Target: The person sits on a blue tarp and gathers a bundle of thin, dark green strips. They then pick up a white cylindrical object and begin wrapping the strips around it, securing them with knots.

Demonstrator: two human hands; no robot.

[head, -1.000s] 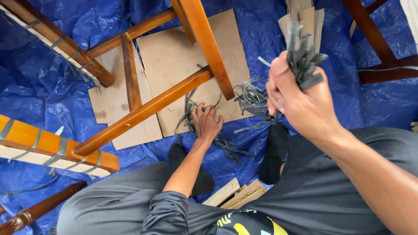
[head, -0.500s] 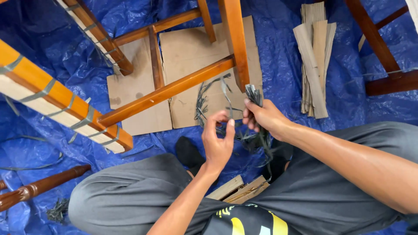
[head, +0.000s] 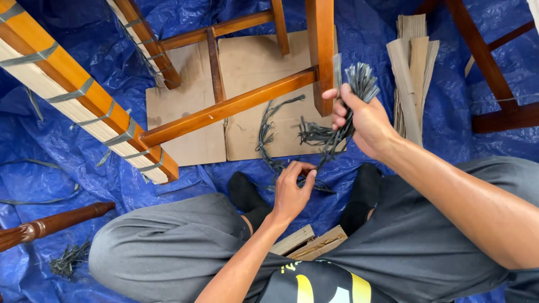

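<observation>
right hand (head: 365, 120) clenched on bundle of dark grey flat strips (head: 359, 84), left hand (head: 292, 191) pinching one strip out; only side rail (head: 84, 98) of orange-brown wooden chair frame (head: 236, 104) looks bound, rest bare.

Right hand (head: 362, 120) is raised at the end of an extended forearm, fingers closed in a fist-like grasp. Left hand (head: 292, 191) is held lower, between the crossed legs, fingertips pinched together.

Grey trousers, black socks, a black shirt with yellow markings, both forearms bare.
</observation>
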